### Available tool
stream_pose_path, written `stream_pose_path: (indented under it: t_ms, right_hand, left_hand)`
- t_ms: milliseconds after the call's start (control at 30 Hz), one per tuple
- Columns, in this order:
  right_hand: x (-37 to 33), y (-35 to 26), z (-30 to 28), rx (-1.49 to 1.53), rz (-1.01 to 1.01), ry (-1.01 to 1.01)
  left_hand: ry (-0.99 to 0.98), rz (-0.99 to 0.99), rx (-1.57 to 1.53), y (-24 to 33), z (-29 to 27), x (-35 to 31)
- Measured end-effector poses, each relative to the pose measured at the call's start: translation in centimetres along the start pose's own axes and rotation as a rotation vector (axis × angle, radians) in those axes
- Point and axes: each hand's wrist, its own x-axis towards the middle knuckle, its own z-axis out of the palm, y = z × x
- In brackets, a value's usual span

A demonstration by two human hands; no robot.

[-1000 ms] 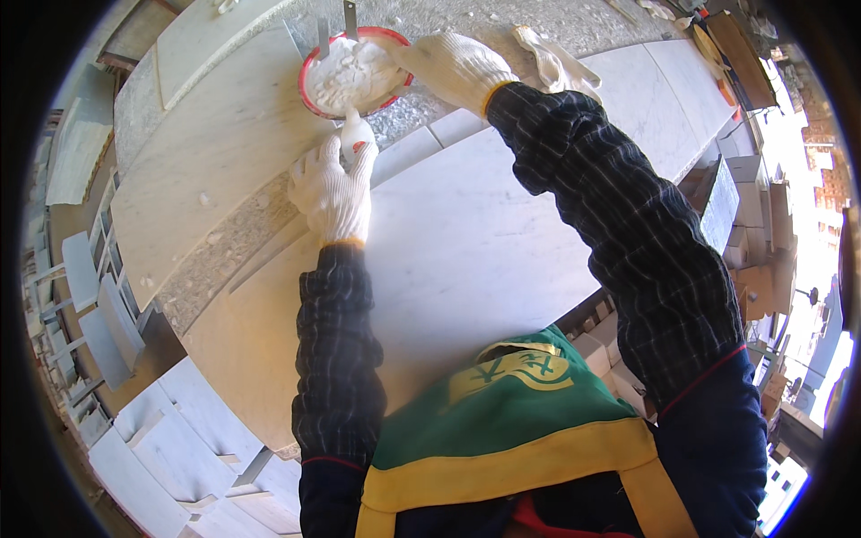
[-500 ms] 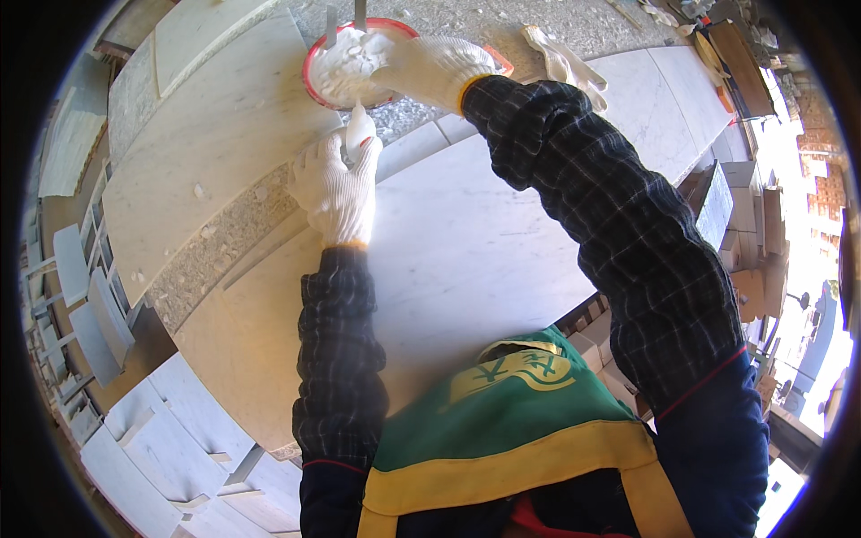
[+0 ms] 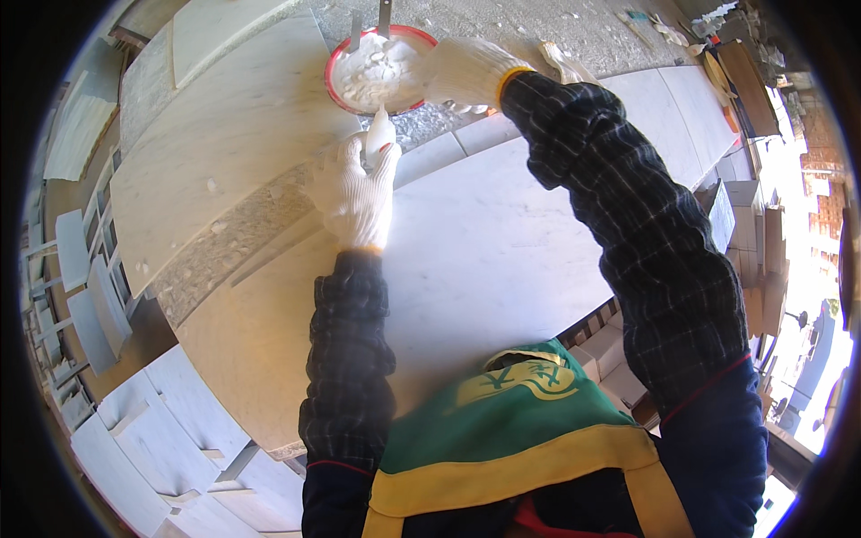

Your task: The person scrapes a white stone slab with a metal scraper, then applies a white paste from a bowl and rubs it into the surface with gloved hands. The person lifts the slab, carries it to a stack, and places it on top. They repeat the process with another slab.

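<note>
My left hand (image 3: pixel 357 202), in a white knitted glove, is closed around a small white squeeze bottle (image 3: pixel 380 134). The bottle's pointed tip is up against the near edge of a red-rimmed bowl (image 3: pixel 334 79), and a small red spot shows beside my thumb. White paste (image 3: pixel 381 73) lies in lumps inside the bowl. Two flat metal tools (image 3: pixel 385 16) stand upright at its far side. My right hand (image 3: pixel 471 73), gloved too, is at the bowl's right edge. Its fingers are mostly hidden beneath it, so what they grip cannot be made out.
Pale marble slabs (image 3: pixel 502 238) lie before me and to the left (image 3: pixel 229 117). Grey grit and chips cover the surface behind the bowl. A spare white glove (image 3: pixel 565 63) lies beyond my right wrist. Stacked tiles (image 3: pixel 184 403) stand lower left, boxes (image 3: pixel 746 220) at right.
The whole view has shifted slightly, with bowl and hands appearing farther right and lower. My left hand keeps hold of the bottle, and my right hand stays by the bowl's edge.
</note>
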Motion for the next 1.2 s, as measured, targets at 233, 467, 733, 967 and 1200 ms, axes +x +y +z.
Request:
stream_pose_path:
  t_ms: [233,467,733,967,1200]
  right_hand:
    - [-1.9,1.2,0.3,0.201,0.347,-0.171]
    - [-2.5,1.2,2.9,0.328,0.509,-0.034]
    - [-2.1,1.5,5.1,0.146,0.291,-0.068]
    - [-3.6,1.5,4.8,0.289,0.206,0.124]
    - [-6.5,-1.4,3.9,1.063,0.647,0.227]
  left_hand:
    - [0.115,0.137,0.185,0.3,-0.6,0.0]
    - [0.11,0.122,0.181,0.8,-1.0,0.2]
    - [0.094,0.094,0.172,1.3,-1.2,0.2]
    - [0.067,0.076,0.178,1.1,-1.3,0.3]
    - [0.004,-0.047,0.151,1.0,-1.1,0.0]
